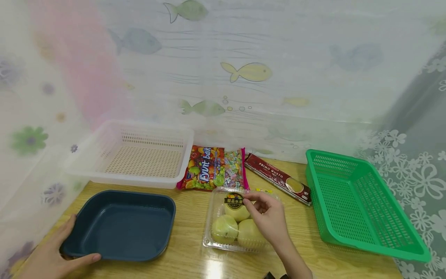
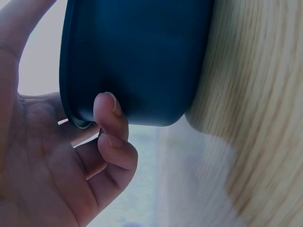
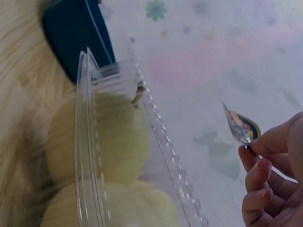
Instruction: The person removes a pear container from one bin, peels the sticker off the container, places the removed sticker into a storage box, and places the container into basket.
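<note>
My left hand grips the left end of a dark blue plastic basin, thumb along its near rim. In the left wrist view, curled fingertips lie against the basin's outer wall. Between thumb and forefinger, my right hand pinches a black-and-gold sticker with fruit pictures and Chinese characters. The right wrist view shows this sticker bent and apart from the clear plastic box. Several round, pale yellow-green fruits sit inside that box, under its lid.
Behind the basin stands a white slotted basket. A bag of fruit candy and a dark red spaghetti packet lie along the back. A green basket stands at the right. Printed plastic sheeting hangs behind the wooden table.
</note>
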A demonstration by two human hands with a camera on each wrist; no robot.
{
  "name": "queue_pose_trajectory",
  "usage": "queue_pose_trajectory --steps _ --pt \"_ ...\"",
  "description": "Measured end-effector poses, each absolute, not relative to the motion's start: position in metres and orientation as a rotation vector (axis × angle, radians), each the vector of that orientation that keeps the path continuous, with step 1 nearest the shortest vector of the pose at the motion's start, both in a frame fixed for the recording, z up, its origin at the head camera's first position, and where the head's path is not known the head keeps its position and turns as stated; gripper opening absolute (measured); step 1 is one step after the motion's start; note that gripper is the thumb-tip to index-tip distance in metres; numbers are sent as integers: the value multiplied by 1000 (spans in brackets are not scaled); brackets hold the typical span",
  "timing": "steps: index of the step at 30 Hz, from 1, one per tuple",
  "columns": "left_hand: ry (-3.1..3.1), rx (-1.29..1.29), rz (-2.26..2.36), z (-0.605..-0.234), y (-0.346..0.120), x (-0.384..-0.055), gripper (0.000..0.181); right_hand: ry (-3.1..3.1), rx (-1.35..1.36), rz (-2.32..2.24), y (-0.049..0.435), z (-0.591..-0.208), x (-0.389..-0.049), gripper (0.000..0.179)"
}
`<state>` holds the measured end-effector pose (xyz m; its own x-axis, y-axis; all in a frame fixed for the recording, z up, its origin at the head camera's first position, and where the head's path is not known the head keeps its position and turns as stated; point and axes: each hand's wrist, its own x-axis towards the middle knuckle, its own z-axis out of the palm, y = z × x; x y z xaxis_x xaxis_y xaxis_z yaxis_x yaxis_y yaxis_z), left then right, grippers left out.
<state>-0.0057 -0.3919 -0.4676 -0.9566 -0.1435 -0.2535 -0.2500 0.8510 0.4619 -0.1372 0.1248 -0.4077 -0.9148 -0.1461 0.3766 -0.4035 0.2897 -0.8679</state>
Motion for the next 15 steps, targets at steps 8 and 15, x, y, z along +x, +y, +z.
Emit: queue_pose_trajectory --steps 8,15 --pt "2768 -358 735 -466 -388 -5 132 -2416 378 1732 110 -399 -139 8" --pt "2742 -379 766 -464 -387 -4 132 -2416 397 1881 90 -395 -143 9"
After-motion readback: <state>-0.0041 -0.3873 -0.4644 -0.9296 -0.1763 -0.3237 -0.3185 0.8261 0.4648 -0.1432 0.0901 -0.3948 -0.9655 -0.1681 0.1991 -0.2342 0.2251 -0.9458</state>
